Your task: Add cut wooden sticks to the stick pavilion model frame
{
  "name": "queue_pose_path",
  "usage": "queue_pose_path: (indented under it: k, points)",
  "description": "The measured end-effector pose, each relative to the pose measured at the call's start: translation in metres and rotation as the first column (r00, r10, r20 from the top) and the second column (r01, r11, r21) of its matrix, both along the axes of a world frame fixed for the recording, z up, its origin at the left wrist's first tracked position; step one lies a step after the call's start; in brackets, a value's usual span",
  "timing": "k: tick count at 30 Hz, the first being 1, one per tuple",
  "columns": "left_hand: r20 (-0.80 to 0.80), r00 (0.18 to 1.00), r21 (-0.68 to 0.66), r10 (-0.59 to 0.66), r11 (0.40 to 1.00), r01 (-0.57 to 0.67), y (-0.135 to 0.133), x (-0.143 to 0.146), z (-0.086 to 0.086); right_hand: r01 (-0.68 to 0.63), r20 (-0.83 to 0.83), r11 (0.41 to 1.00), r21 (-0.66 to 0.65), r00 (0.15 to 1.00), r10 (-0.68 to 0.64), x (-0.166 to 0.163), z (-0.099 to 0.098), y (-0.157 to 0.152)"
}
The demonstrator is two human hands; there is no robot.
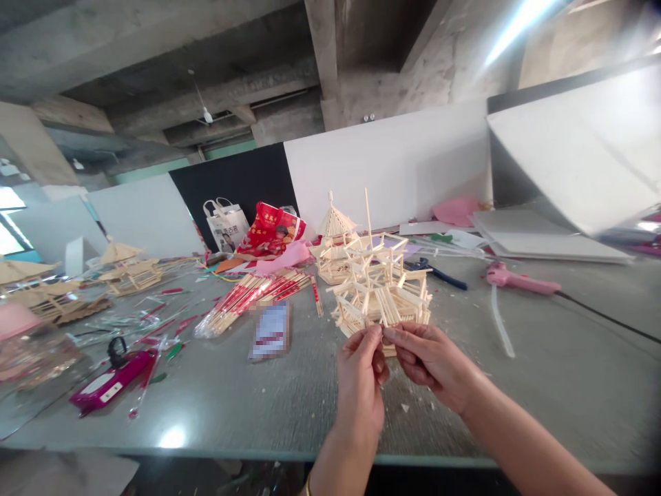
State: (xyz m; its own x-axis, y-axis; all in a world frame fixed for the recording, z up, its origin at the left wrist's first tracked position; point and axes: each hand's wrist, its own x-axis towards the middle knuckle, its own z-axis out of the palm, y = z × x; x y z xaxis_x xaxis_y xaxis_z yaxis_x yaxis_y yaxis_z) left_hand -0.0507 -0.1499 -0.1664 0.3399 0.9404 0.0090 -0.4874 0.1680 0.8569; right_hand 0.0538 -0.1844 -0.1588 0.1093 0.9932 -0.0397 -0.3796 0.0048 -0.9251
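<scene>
Here, stick model [381,286] just above left hand [361,375], right hand [431,362], fingertips touching base.

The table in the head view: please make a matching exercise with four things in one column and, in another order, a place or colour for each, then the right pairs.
Things:
1. stick model
2. glue gun
3. bundle of chopsticks
4. red bag

Places or colours:
a. pink, lying on the table to the right of the model
b. against the black panel at the back
c. just beyond the fingertips of the left hand and the right hand
d. red and white wrappers, left of the model

Pairs: 1-c, 2-a, 3-d, 4-b
</scene>
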Motion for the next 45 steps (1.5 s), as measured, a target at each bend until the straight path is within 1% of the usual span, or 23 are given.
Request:
queue_pose_path:
  k: [11,20,34,39,45]
  points:
    - [-0.001,1.0,-0.006,0.013,1.0,-0.013,0.0,0.001,-0.001,0.01,0.002,1.0,-0.012,1.0,-0.01,0.0,0.0,0.0]
    - [-0.017,1.0,-0.008,0.01,1.0,-0.01,0.002,0.002,0.001,0.02,-0.011,1.0,0.002,1.0,-0.02,0.0,-0.003,0.0]
    - [-0.084,0.996,0.012,-0.007,1.0,0.008,0.002,0.002,0.003,0.046,-0.039,0.997,-0.057,0.998,-0.048,-0.004,0.001,-0.003]
    - [-0.115,0.992,-0.017,-0.052,0.999,0.05,0.003,0.0,0.007,0.057,-0.048,0.996,-0.065,0.997,-0.06,-0.003,0.0,-0.004]
    - [-0.088,0.986,-0.073,-0.139,0.988,0.133,0.005,-0.003,0.015,0.056,-0.048,0.997,-0.056,0.997,-0.059,-0.004,0.0,-0.004]
